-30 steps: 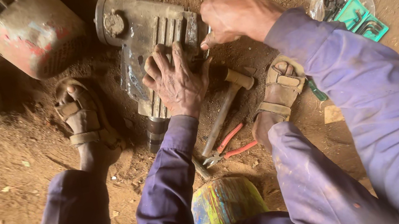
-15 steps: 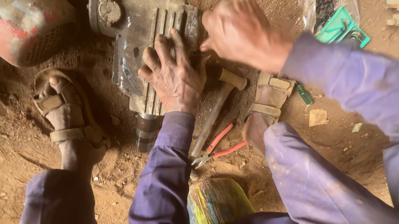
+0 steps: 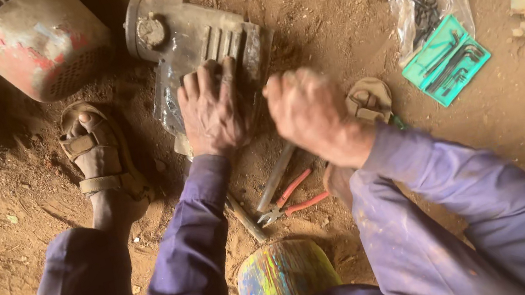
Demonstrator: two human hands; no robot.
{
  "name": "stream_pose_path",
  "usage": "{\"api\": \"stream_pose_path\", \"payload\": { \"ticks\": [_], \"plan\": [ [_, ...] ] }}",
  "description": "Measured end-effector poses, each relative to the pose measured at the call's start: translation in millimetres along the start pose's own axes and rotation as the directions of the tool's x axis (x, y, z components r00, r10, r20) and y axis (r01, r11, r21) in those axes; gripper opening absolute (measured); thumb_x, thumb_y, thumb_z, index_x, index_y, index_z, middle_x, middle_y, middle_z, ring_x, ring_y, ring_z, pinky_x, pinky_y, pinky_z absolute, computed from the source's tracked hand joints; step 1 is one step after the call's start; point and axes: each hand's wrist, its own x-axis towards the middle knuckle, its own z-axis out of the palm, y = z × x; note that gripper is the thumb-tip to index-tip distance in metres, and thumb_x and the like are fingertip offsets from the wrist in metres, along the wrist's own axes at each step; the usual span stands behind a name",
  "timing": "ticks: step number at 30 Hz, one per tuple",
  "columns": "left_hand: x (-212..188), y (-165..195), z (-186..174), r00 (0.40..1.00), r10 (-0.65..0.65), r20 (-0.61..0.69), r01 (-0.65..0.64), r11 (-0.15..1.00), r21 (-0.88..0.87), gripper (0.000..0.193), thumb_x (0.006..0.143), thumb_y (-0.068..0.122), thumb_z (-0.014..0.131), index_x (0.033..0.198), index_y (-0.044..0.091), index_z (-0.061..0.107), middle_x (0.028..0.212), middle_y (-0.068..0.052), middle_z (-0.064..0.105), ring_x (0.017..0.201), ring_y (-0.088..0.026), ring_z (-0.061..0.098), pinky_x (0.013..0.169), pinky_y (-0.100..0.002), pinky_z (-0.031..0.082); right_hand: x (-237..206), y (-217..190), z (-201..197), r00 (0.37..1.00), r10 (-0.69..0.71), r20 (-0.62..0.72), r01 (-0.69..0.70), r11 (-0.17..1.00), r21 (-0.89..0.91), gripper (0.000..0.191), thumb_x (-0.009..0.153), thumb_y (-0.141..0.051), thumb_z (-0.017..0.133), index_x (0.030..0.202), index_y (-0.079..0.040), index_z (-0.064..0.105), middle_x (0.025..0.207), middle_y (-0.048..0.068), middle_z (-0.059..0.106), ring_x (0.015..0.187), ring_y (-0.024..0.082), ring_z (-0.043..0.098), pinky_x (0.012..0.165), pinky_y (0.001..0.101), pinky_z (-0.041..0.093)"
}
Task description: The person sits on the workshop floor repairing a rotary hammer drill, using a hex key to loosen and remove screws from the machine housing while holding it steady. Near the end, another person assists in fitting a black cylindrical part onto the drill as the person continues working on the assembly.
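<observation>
Nearest you, the pliers (image 3: 290, 201) lie on the dirt between your knees, untouched. Your right hand (image 3: 308, 114) is a blurred loose fist just above them (can't tell if it grips anything), while your left hand (image 3: 213, 109) lies flat, fingers spread, on the motor housing (image 3: 194, 44). The housing sits straight ahead, long axis running up-left away from you, round end cap farthest; left hand is nearer.

Red-handled pliers (image 3: 290, 200) lie near a green hex-key case (image 3: 446, 62).

left hand (image 3: 213, 109) on motor housing (image 3: 203, 35), pliers (image 3: 290, 200) below
</observation>
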Motion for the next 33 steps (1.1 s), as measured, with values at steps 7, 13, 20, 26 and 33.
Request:
{"api": "stream_pose_path", "payload": {
  "ticks": [7, 13, 20, 26, 33],
  "plan": [
    [0, 6, -3, 0.998, 0.008, -0.057, -0.001, 0.992, 0.124, 0.076, 0.085, 0.045, 0.069, 0.151, 0.015, 0.050, 0.131, -0.015, 0.053, 0.113, -0.034, 0.048, 0.093, -0.048, 0.043, -27, -40, 16, 0.982, 0.146, 0.116, -0.180, 0.912, 0.369, 0.042, 0.109, -0.028, 0.052, 0.072, -0.011, 0.060, 0.051, 0.000, 0.051, 0.039, 0.014, 0.043, 0.032, 0.0331, 0.035],
    [5, 6, 1, 0.988, -0.087, 0.127, 0.074, 0.992, 0.105, 0.073, 0.085, 0.038, 0.071, 0.151, 0.017, 0.048, 0.132, -0.015, 0.053, 0.113, -0.032, 0.047, 0.095, -0.048, 0.042, -19, -25, 53, 0.619, 0.137, 0.773, -0.735, -0.245, 0.632, 0.024, 0.101, -0.017, 0.060, 0.087, 0.001, 0.067, 0.070, 0.009, 0.069, 0.052, 0.014, 0.065, 0.043, 0.0262, 0.054],
    [2, 8, -2, 0.998, -0.047, 0.030, 0.045, 0.997, 0.057, 0.069, 0.086, 0.029, 0.067, 0.152, 0.015, 0.051, 0.135, -0.014, 0.053, 0.117, -0.034, 0.049, 0.099, -0.050, 0.043, -12, -33, 82, 0.567, 0.167, 0.807, -0.824, 0.092, 0.560, 0.015, 0.087, -0.011, 0.074, 0.092, 0.002, 0.068, 0.073, 0.012, 0.071, 0.056, 0.017, 0.066, 0.043, 0.0314, 0.051],
    [3, 12, -8, 0.998, -0.050, 0.034, 0.049, 0.999, 0.011, 0.063, 0.089, 0.024, 0.065, 0.149, 0.010, 0.054, 0.136, -0.017, 0.053, 0.117, -0.037, 0.049, 0.099, -0.053, 0.043, -7, -28, 105, 0.579, 0.294, 0.761, -0.782, 0.465, 0.415, 0.011, 0.079, 0.006, 0.063, 0.090, 0.004, 0.067, 0.081, 0.019, 0.070, 0.065, 0.028, 0.070, 0.052, 0.0454, 0.056],
    [0, 14, -14, 0.999, -0.018, -0.040, 0.016, 0.999, -0.050, 0.062, 0.088, 0.022, 0.067, 0.147, 0.008, 0.056, 0.135, -0.018, 0.054, 0.117, -0.038, 0.051, 0.099, -0.053, 0.043, -22, -20, 161, 0.785, 0.247, 0.568, -0.603, 0.513, 0.611, 0.013, 0.072, 0.006, 0.060, 0.082, 0.008, 0.068, 0.083, 0.029, 0.071, 0.077, 0.038, 0.074, 0.068, 0.0449, 0.061]
  ]
}}
